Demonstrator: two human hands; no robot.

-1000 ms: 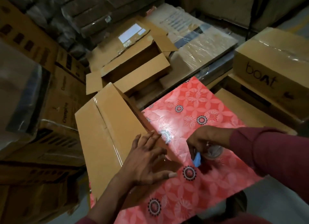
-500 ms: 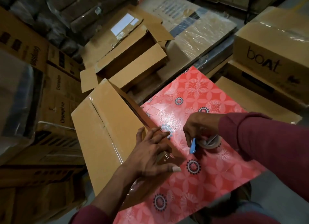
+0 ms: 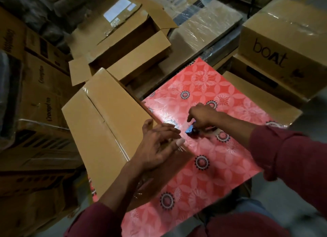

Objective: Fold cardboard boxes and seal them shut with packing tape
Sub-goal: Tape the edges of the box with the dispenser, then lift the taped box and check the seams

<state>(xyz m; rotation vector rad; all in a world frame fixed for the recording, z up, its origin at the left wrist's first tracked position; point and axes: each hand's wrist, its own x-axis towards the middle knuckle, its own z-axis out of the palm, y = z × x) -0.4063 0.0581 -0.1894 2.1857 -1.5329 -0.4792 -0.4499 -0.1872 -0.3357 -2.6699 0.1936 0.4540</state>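
A tabletop [image 3: 217,167] covered in a red floral sheet fills the middle of the view, hemmed in by stacked cartons on every side. On its left half sits the cardboard box [image 3: 99,123] being sealed, its top flaps closed and a glossy strip of clear tape running along the centre seam and down the near side. Beyond it stands an open box [image 3: 131,47] with its flaps spread, and to the right a closed carton printed "boAt" [image 3: 283,41] rests on another carton.

The left hand [image 3: 157,148] lies flat with fingers spread and nearly straight, pressing the tape down at the box's right-hand edge where it meets the tabletop. The right hand [image 3: 203,116], just beside it over the red sheet, has its fingers curled around a tape roll [image 3: 208,129], most of which is hidden under the palm. A small blue piece [image 3: 190,129], possibly a cutter, pokes out from that grip toward the left hand's fingertips.
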